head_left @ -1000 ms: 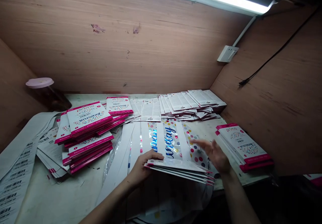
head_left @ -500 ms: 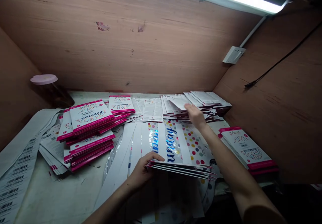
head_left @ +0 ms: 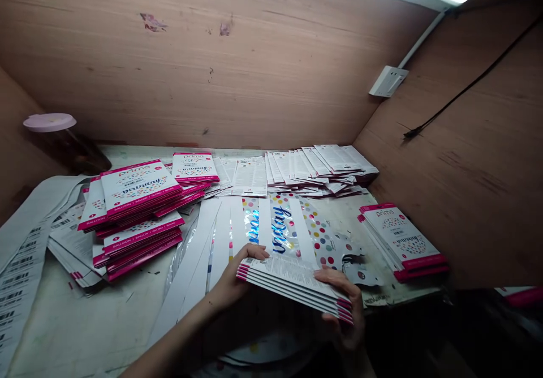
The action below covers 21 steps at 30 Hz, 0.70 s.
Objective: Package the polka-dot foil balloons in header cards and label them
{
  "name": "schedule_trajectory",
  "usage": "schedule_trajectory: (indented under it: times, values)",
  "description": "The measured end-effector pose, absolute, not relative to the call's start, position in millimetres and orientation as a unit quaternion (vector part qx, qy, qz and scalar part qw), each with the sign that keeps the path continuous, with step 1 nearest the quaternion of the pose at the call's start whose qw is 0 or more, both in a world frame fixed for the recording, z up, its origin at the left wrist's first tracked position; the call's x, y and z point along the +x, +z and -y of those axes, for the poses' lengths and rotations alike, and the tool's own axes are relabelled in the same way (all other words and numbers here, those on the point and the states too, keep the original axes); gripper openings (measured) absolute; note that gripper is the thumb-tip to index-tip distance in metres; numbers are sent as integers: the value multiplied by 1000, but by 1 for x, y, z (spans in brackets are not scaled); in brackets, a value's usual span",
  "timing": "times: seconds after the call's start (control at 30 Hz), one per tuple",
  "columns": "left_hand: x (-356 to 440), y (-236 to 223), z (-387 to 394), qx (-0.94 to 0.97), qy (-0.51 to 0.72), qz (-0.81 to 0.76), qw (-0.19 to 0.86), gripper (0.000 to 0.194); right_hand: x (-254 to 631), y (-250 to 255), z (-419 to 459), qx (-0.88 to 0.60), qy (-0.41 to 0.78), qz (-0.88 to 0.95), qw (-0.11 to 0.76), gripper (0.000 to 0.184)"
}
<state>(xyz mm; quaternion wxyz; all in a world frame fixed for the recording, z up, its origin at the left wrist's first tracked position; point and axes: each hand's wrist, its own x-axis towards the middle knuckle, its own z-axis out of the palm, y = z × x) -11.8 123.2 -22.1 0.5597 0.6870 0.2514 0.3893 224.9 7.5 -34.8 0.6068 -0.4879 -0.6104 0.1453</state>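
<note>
A small stack of white balloon packets with pink edges point(head_left: 288, 279) is held between both hands, printed text side up and slightly fanned. My left hand point(head_left: 241, 267) is closed on its left end, thumb on top. Around the right end my right hand point(head_left: 345, 304) is closed, fingers above and below. Beneath and behind the stack lie flat foil balloons point(head_left: 284, 225) with coloured dots and blue lettering, partly covered by white strips. Farther back, a spread row of packets point(head_left: 322, 166) lies text side up.
Piles of pink-and-white packets point(head_left: 138, 194) stand at the left, and another pile point(head_left: 403, 239) at the right. Barcode label sheets point(head_left: 29, 287) hang over the left side. A lidded jar point(head_left: 63, 140) is in the back left corner. Wooden panels point(head_left: 254, 84) enclose the table.
My right hand has come back from the far row of packets to the stack and now grips its right end. The stack has tilted so its printed top shows. The view has shifted slightly.
</note>
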Motion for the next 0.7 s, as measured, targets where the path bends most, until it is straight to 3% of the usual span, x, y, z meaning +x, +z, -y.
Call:
schedule_trajectory:
  times: [0.2,0.3,0.37,0.47,0.57,0.7]
  values:
    - [1,0,-128,660,414,-295,553,26,252,-13,-33,-526,192,587,584,21]
    - [23,21,-131,621,402,-371,562,34,275,25,-60,-568,301,478,599,34]
    - [38,26,-133,626,390,-414,534,54,293,41,-82,-568,434,437,546,50]
    - [56,18,-136,731,356,-452,366,82,314,36,-110,-596,531,413,439,60]
    - [65,-2,-139,881,247,-350,199,89,323,12,-122,-648,497,416,400,53]
    - [73,-28,-143,944,115,-274,144,85,326,-5,-123,-720,390,437,372,47]
